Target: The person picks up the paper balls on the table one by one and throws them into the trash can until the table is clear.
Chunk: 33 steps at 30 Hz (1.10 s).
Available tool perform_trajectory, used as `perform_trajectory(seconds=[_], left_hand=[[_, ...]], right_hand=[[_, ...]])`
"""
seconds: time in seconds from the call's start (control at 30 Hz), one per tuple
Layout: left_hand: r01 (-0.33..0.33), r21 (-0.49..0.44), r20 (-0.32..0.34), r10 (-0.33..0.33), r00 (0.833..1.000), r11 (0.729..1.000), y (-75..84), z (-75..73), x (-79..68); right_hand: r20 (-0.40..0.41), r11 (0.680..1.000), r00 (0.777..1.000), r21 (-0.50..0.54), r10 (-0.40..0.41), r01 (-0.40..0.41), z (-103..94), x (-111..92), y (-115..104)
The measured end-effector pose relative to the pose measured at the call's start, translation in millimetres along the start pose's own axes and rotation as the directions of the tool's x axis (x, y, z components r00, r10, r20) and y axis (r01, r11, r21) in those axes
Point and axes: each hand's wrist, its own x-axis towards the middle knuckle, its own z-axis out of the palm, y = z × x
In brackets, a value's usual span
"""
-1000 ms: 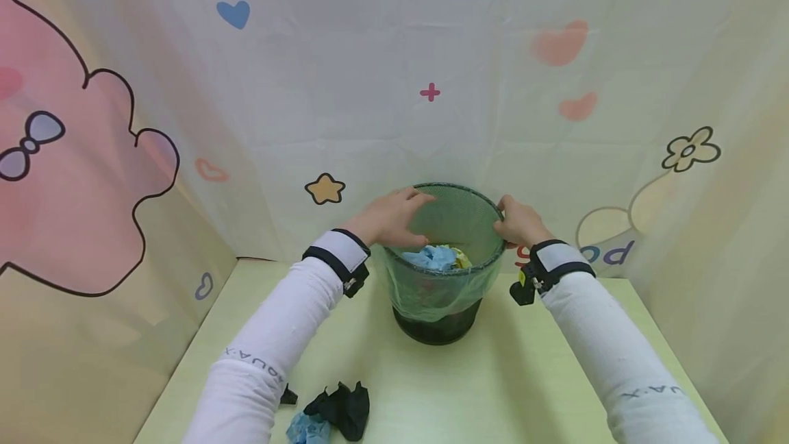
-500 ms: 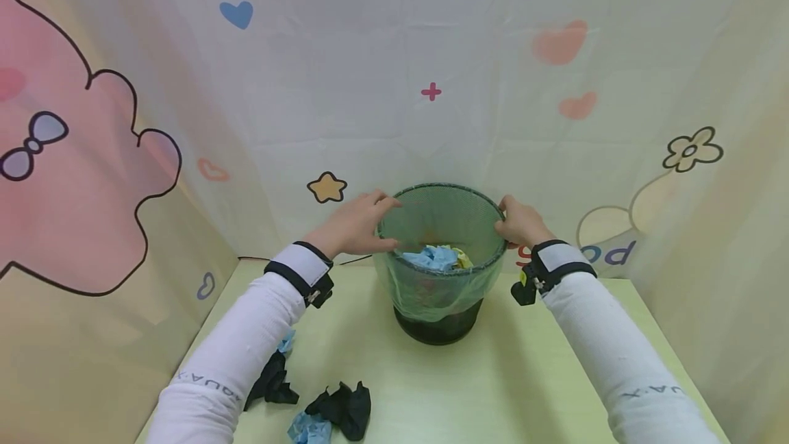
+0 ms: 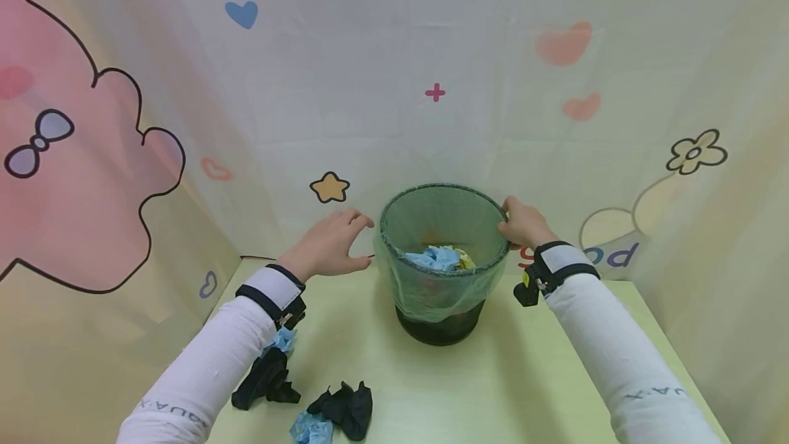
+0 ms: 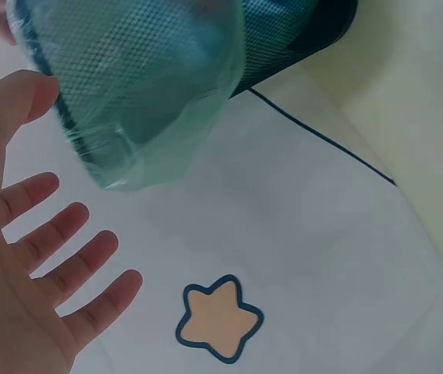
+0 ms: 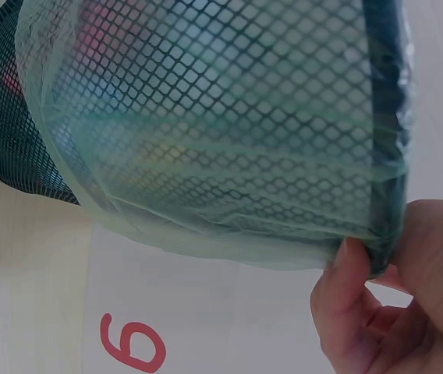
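Observation:
A dark mesh trash can (image 3: 439,326) stands upright near the back of the table, lined with a translucent green trash bag (image 3: 440,293) folded over its rim. Inside lie crumpled blue paper (image 3: 436,257) and a yellow piece (image 3: 464,260). My right hand (image 3: 525,223) pinches the can's rim and bag on the right side, thumb and fingers on either side of the edge in the right wrist view. To the left of the can, my left hand (image 3: 329,244) holds nothing, its fingers spread; the left wrist view shows them apart below the bag's edge.
Crumpled black pieces (image 3: 266,377) and a blue one (image 3: 282,340) lie on the table (image 3: 444,396) near my left forearm. Closer to the front are another black piece (image 3: 348,410) and a blue piece (image 3: 311,428). A printed curtain (image 3: 394,88) hangs behind the table.
My left hand has moved left and slightly down, away from the can's opening and past its left rim. The right hand stays on the rim, and the can keeps its place.

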Motion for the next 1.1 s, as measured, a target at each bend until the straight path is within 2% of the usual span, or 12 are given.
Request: perform_trajectory(seconds=[0.23, 0.5, 0.63, 0.83, 1.1], left_hand=[[0.018, -0.02, 0.019, -0.018, 1.0, 1.0, -2.7, 19.4, -19.0], [0.025, -0.04, 0.075, -0.022, 0.997, 0.999, -2.5, 50.8, -35.0], [0.035, -0.062, 0.136, -0.027, 0.99, 0.997, 3.0, 66.3, -43.8], [0.021, -0.041, 0.21, -0.012, 0.978, 0.999, 9.7, 87.4, -56.3], [0.013, -0.016, 0.287, -0.008, 0.958, 1.0, 17.6, 103.9, -68.3]], right_hand=[[0.0, 1.0, 1.0, 0.006, -0.002, 0.002, 0.2, 0, 2], [-0.007, 1.0, 1.0, 0.01, -0.007, 0.007, 0.5, 0, 5], [-0.008, 1.0, 1.0, 0.006, -0.006, 0.006, 1.3, 0, 4], [-0.002, 1.0, 1.0, 0.013, 0.004, -0.004, 1.3, 1, 3], [-0.004, 1.0, 1.0, 0.022, -0.004, 0.004, 1.6, 1, 3]])
